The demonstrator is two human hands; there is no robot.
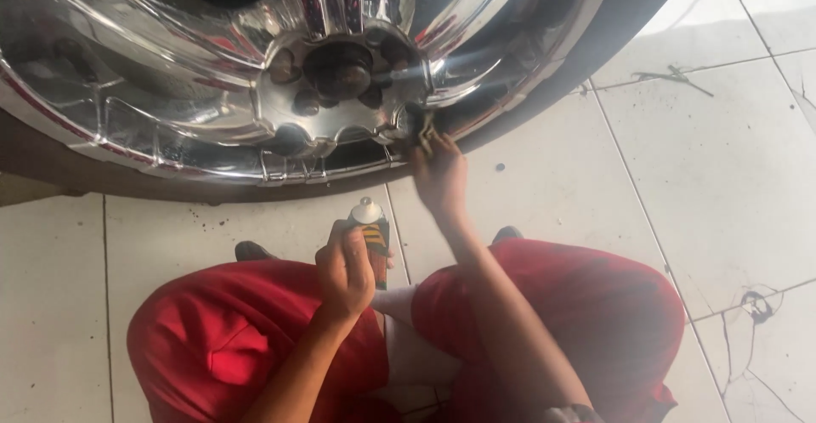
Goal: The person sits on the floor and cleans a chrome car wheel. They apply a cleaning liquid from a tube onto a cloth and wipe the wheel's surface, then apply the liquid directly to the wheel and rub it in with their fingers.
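Cloth: a small dark rag (pixel 427 134) sits just above the middle of the frame, pressed against the lower right edge of the wheel's hub.
Right hand: the right hand (pixel 440 176) reaches up from centre frame, its fingers bunched closed around the rag and touching the chrome.
Tube: a small tube (pixel 374 240) with a white cap and yellow-and-black stripes stands upright just below centre, cap pointing up; its contents cannot be seen.
Left hand: the left hand (pixel 347 274) wraps its fingers firmly about the tube's lower part, near the knees and apart from the wheel.
Wheel: a large chrome wheel (pixel 170 108) fills the upper left and centre, its hub (pixel 340 74) showing dark lug nuts.
Tyre: a black tyre (pixel 595 49) curves along the upper right.
Trousers: red trousers (pixel 229 338) cover both knees across the bottom.
Floor: white tiles (pixel 722 159), cracked at the lower right, with a twig (pixel 676 76) at the upper right.
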